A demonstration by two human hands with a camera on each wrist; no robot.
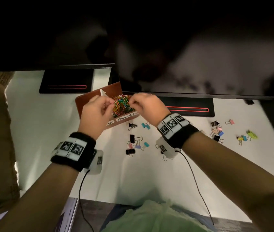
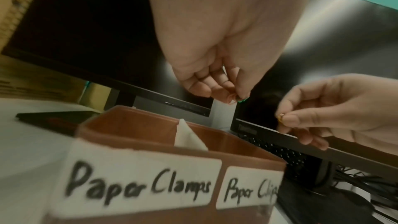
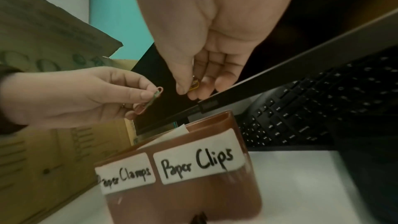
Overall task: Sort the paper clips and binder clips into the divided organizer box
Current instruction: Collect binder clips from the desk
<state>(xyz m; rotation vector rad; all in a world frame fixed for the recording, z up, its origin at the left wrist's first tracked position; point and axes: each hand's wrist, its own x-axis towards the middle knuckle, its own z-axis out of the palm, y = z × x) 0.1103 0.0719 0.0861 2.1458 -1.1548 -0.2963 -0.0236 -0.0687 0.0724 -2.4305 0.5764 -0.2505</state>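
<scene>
Hovering over the brown box (image 1: 97, 92), both hands are pinching paper clips. The left hand (image 1: 94, 113) is gripping a pink clip (image 3: 148, 101) linked with a green one between thumb and forefinger, above the left compartment (the one labelled "Paper Clamps" (image 2: 137, 186)). The right hand (image 1: 147, 107) is holding a yellow clip (image 3: 194, 85) in its curled fingertips, above the right compartment, labelled "Paper Clips" (image 3: 197, 163), where a bright heap of clips (image 1: 121, 104) is lying. A white paper divider (image 2: 188, 135) is standing between the two compartments. Binder clips (image 1: 135, 142) are lying scattered on the white table (image 1: 45, 131), near and to the right of the box, with another cluster (image 1: 218, 131) further right. The left compartment's contents are probably hidden behind the left hand, so I cannot tell what is in it.
</scene>
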